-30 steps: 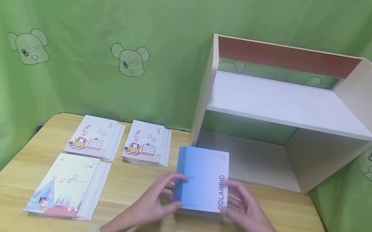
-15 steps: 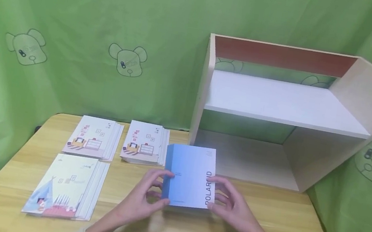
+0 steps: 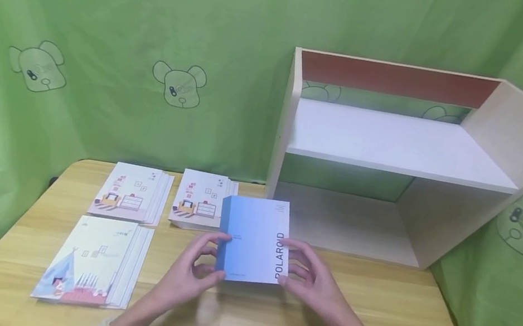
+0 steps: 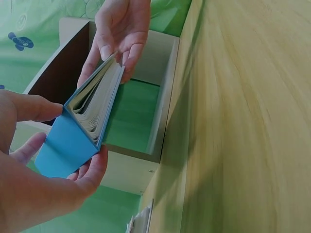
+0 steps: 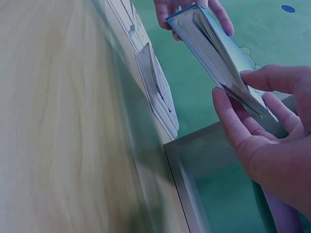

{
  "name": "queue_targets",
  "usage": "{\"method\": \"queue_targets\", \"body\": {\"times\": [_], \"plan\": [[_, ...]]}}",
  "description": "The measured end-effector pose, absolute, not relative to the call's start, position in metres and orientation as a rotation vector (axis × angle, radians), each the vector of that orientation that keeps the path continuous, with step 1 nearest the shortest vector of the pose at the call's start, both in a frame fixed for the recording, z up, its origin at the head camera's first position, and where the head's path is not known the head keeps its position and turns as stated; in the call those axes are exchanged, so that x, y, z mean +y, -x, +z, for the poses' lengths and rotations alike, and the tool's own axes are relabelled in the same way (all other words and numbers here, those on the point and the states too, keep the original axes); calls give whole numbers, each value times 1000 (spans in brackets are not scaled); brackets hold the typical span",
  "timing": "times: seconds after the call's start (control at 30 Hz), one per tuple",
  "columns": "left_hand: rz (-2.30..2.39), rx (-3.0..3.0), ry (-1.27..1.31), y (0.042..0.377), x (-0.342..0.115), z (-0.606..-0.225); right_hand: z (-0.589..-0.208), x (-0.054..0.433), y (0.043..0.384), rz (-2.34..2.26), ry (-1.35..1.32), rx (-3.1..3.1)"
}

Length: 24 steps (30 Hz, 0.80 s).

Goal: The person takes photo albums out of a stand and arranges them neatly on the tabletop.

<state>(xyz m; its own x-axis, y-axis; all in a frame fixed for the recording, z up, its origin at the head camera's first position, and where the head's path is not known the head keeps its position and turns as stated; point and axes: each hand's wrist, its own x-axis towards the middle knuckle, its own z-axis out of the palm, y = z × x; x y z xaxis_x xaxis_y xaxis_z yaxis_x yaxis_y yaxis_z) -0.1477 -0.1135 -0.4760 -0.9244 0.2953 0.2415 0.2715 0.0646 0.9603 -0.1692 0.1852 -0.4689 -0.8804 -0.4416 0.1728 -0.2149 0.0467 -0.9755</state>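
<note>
A blue photo album [image 3: 252, 240] with POLAROID printed along its right edge is held up over the table, its cover facing me. My left hand [image 3: 189, 270] grips the spine side, thumb at the lower corner. On the opposite side, my right hand [image 3: 316, 284] pinches the fore edge, thumb near the bottom. Seen from the left wrist, the album [image 4: 63, 145] shows its blue spine and its pages slightly fanned. In the right wrist view, the fingers of the right hand [image 5: 277, 141] hold the cover and page edges from both sides.
Illustrated albums lie in overlapping stacks at the left: one stack at the back [image 3: 127, 191], another beside it [image 3: 200, 199], and a third in front [image 3: 86, 261]. A two-tier wooden shelf [image 3: 406, 145] stands at the back right against a green curtain [image 3: 125, 24].
Both hands have carried the album leftward and slightly up, so that it now overlaps the back middle stack in the head view. The grip looks the same, and the stacks stay in place.
</note>
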Motion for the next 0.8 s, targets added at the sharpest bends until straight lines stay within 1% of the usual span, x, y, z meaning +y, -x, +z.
{"method": "queue_targets", "body": {"times": [0.2, 0.5, 0.8], "plan": [[2056, 2298, -560, 146, -121, -475, -469, 175, 173, -1960, 698, 2078], [2006, 2305, -660, 145, -137, -481, -475, 165, 171, -1919, 656, 1989], [1938, 2362, -580, 141, -152, -486, -490, 146, 168, -1928, 624, 2006]]}}
